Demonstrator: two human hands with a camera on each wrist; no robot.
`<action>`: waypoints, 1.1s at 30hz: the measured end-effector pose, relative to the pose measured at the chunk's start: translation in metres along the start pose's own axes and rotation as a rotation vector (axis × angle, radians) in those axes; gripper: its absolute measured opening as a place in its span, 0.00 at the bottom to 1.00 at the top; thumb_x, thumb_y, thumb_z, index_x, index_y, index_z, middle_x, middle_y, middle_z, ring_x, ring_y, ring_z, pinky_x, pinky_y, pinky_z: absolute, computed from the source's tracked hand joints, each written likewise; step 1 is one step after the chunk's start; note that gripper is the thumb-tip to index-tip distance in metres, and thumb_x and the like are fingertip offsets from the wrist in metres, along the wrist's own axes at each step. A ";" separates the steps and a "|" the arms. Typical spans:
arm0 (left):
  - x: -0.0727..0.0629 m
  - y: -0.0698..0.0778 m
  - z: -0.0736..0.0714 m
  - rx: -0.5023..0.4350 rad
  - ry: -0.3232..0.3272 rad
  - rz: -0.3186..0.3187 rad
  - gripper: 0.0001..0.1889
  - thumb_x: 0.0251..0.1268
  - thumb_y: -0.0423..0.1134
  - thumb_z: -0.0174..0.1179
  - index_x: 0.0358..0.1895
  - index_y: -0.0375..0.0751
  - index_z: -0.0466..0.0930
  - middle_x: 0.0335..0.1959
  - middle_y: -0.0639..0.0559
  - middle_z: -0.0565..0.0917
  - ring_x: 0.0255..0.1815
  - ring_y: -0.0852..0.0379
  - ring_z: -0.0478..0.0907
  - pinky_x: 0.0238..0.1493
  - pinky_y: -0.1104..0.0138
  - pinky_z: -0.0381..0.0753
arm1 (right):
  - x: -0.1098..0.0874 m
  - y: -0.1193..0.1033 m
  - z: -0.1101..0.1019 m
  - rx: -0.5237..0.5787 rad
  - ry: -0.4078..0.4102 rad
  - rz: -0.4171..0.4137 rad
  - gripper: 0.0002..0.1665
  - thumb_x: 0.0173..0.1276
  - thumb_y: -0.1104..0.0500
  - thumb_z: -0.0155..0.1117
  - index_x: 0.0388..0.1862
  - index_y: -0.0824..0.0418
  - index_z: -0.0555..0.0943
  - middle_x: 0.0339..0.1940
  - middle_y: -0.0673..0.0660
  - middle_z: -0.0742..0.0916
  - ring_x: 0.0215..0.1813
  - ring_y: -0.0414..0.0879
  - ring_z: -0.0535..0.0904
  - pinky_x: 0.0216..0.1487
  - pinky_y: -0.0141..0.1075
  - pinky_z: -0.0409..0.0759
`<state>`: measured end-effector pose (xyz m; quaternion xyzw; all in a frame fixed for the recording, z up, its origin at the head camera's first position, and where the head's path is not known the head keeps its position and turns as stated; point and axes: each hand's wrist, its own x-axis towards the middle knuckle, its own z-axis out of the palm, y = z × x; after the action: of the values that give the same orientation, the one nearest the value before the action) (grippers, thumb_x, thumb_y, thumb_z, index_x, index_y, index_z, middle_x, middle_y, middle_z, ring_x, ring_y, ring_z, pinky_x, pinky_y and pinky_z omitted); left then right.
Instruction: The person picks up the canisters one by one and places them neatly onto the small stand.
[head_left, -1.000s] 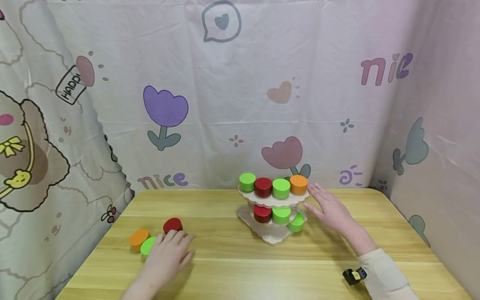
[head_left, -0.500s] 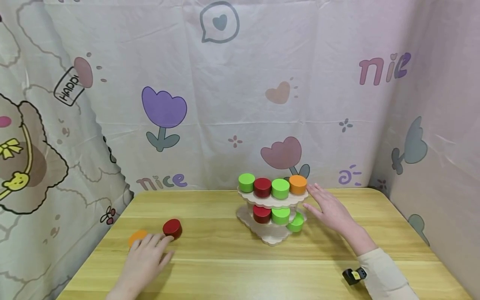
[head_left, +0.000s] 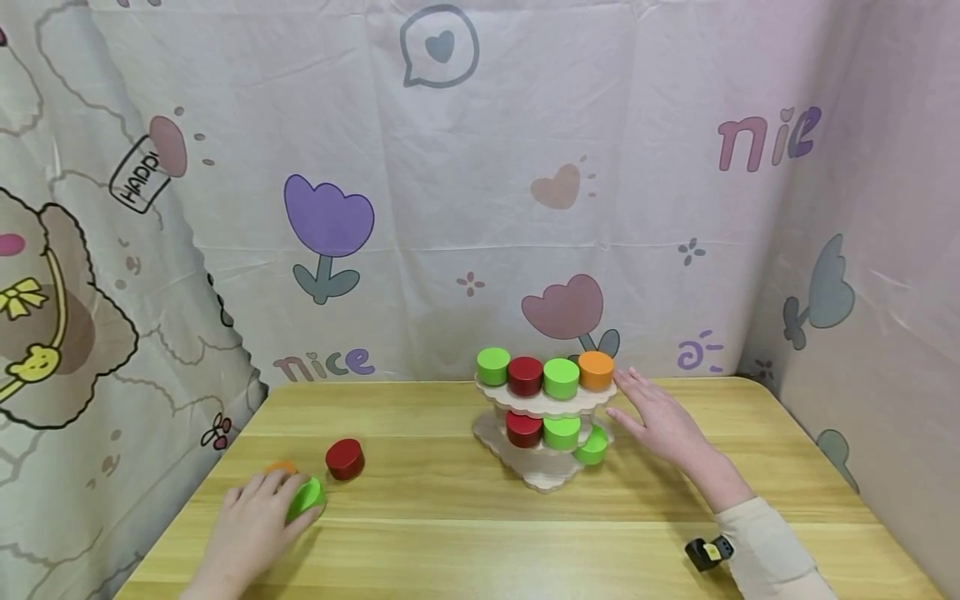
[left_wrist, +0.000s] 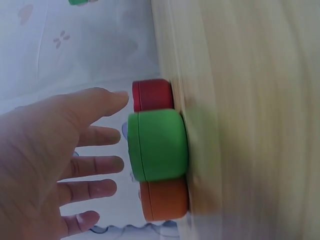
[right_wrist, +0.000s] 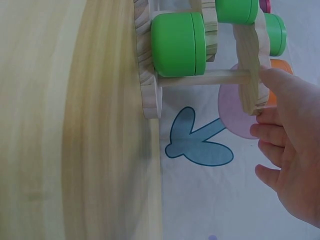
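Observation:
My left hand (head_left: pixel 251 521) hovers with spread fingers above a green round block (left_wrist: pixel 157 145) on the table. Its thumb is close to that block's top, apart from it in the left wrist view. Beside it stand an orange block (left_wrist: pixel 165 200), partly hidden by the hand in the head view, and a red block (head_left: pixel 345 459). My right hand (head_left: pixel 663 421) is at the right side of a tiered wooden stand (head_left: pixel 543 475), fingers extended by the top tier's edge. On the top tier are a green block (head_left: pixel 492 367), a red one, another green one and an orange block (head_left: pixel 596 370).
Lower on the stand sit a red block (head_left: pixel 524 428), a green block (head_left: pixel 562 432) and another green block (right_wrist: pixel 178 44). A small black device (head_left: pixel 708 552) is at the right sleeve. Printed cloth (head_left: pixel 450 167) hangs behind the wooden table (head_left: pixel 465 550).
My left hand has moved left, off the red block, passing over the green one, which now shows at its right side. The right hand and the stand have stayed put.

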<state>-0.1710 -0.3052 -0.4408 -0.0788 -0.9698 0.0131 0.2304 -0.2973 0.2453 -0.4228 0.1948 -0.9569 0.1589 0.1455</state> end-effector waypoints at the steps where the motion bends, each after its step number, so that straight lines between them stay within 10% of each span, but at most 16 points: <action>1: 0.000 -0.002 0.000 0.001 -0.021 -0.010 0.26 0.49 0.56 0.71 0.49 0.45 0.81 0.46 0.45 0.82 0.48 0.41 0.78 0.40 0.46 0.71 | 0.000 0.000 0.000 -0.001 0.000 0.000 0.41 0.73 0.41 0.52 0.75 0.64 0.59 0.76 0.63 0.64 0.78 0.63 0.55 0.75 0.57 0.54; 33: 0.001 -0.012 0.007 0.006 -0.159 -0.066 0.32 0.49 0.58 0.70 0.53 0.39 0.77 0.49 0.41 0.81 0.46 0.41 0.78 0.39 0.44 0.73 | 0.000 0.002 0.000 0.003 0.011 -0.010 0.41 0.73 0.40 0.52 0.75 0.64 0.60 0.76 0.63 0.64 0.78 0.63 0.56 0.75 0.57 0.55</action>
<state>-0.1769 -0.3167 -0.4454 -0.0448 -0.9871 0.0144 0.1532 -0.2984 0.2468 -0.4236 0.1990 -0.9548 0.1607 0.1514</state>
